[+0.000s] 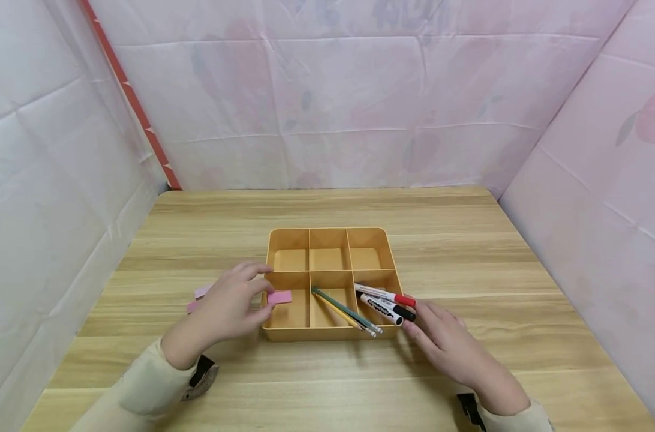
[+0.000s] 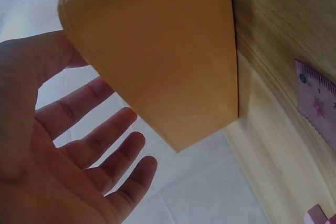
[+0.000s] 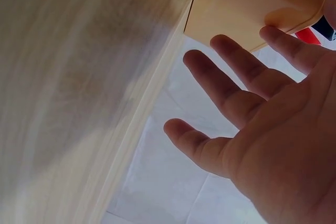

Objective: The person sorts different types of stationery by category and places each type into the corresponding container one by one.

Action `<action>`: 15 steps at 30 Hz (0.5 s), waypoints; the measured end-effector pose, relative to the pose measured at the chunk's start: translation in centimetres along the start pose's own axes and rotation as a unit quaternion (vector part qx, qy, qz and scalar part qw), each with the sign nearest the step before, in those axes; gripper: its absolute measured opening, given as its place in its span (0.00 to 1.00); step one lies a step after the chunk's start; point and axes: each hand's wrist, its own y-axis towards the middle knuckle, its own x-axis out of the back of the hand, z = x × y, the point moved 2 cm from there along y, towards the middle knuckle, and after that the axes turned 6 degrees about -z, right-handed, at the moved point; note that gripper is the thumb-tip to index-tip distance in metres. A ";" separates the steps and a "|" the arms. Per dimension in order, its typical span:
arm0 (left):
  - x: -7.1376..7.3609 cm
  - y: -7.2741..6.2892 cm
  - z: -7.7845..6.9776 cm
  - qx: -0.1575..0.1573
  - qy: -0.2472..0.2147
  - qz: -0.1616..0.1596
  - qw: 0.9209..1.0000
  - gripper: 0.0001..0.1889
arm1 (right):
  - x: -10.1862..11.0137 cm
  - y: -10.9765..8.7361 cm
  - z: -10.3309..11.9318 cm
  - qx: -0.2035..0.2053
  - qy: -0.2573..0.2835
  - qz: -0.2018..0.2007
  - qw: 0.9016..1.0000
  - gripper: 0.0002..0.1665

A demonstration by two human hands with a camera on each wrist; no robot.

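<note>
My left hand (image 1: 227, 306) pinches a pink eraser (image 1: 280, 297) between thumb and forefinger over the front-left compartment of a tan divided box (image 1: 287, 334). In the left wrist view the other fingers spread loosely beside the box wall (image 2: 157, 51). My right hand (image 1: 446, 342) is at the box's front-right corner with relaxed fingers, close to the caps of several markers (image 1: 378, 293). These lean out of the front-right compartment; red and black caps show. Green and yellow pencils (image 1: 340, 309) lean over the front wall from the front-middle compartment. The eraser is hidden in the left wrist view.
Left of the box, partly behind my left hand, lie pink pieces (image 1: 202, 292) on the wooden table (image 1: 198, 222). In the left wrist view a pink ruler (image 2: 317, 100) shows there. Patterned sheets (image 1: 349, 90) hang behind and at both sides.
</note>
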 end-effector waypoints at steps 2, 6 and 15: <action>-0.2 0.0 0.1 0.002 0.001 0.007 1.000 0.05 | 0.0 0.0 0.0 0.003 -0.001 -0.004 1.000 0.20; -0.5 0.2 0.1 0.007 0.000 0.025 1.000 0.05 | -0.1 0.0 -0.1 0.006 -0.002 -0.009 1.000 0.20; -0.9 0.6 0.2 0.000 -0.003 0.044 0.999 0.05 | -0.1 0.0 0.0 0.005 -0.010 -0.007 1.000 0.19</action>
